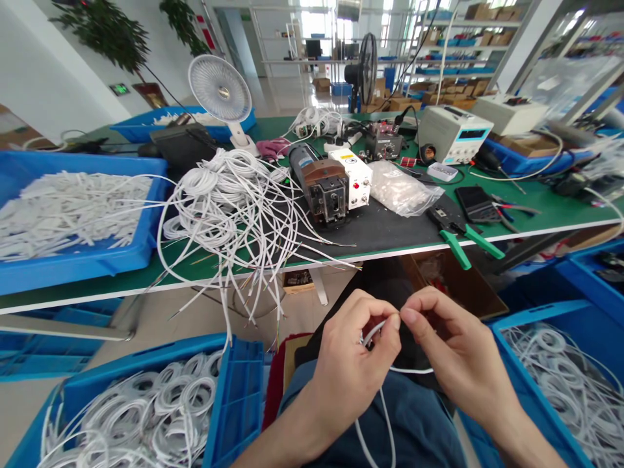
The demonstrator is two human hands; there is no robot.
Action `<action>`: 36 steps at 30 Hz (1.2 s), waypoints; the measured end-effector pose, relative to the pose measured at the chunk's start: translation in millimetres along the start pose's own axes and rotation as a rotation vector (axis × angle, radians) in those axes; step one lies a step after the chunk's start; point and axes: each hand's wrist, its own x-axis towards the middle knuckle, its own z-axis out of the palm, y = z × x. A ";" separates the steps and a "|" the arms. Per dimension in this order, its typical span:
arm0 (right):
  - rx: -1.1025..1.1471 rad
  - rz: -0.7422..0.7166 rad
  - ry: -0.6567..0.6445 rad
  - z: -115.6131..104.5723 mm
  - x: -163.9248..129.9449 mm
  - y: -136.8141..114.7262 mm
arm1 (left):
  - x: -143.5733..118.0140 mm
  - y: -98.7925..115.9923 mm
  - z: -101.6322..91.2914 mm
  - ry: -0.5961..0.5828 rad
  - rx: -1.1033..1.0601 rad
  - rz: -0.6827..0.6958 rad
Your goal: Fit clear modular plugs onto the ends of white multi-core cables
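Note:
Above my lap, my left hand (358,351) is closed in a pinch on a white cable (385,409), which loops behind the fingers and hangs down over the blue clothing. My right hand (455,351) meets it fingertip to fingertip, thumb and forefinger pinched at the end of the same cable. The tip itself is hidden between the fingers. In front of the hands, a tangled heap of white cables (229,208) lies on the green bench (526,227), their stripped coloured ends hanging over its front edge.
A brown and black machine (322,185) and a white box (351,175) stand mid-bench, beside a bag of small parts (402,188). Green-handled pliers (468,244) overhang the edge. Blue bins of coiled cables (238,396) (541,383) flank my lap; a blue tray (146,253) holds white pieces.

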 end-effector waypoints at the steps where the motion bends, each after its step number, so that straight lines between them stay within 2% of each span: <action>1: -0.017 -0.025 0.027 1.3 -0.8 0.6 | -0.8 -1.1 0.7 -0.007 -0.012 -0.006; 4: 0.050 0.033 0.019 1.6 -1.2 3.8 | -2.5 -2.9 0.8 -0.070 -0.081 -0.078; 8: 0.446 0.338 -0.174 -3.0 0.7 11.4 | -1.8 -1.7 -2.9 -0.164 -0.189 -0.176; 11: 0.619 0.428 -0.235 -5.9 2.5 13.4 | -0.4 -1.2 -5.9 -0.199 -0.270 -0.225; 17: 0.707 0.498 -0.282 -9.7 6.7 4.2 | 3.1 -5.8 -9.4 -0.238 -0.409 -0.218; 22: 0.743 0.502 -0.294 -10.1 6.9 -0.3 | 5.8 -8.5 -9.9 -0.264 -0.505 -0.228; 30: 0.724 0.503 -0.267 -8.9 4.4 0.0 | 4.7 -12.3 -11.2 -0.308 -0.598 -0.255; 36: 0.588 0.424 -0.218 -9.4 1.3 7.2 | 5.5 -13.3 -8.0 -0.260 -0.615 -0.298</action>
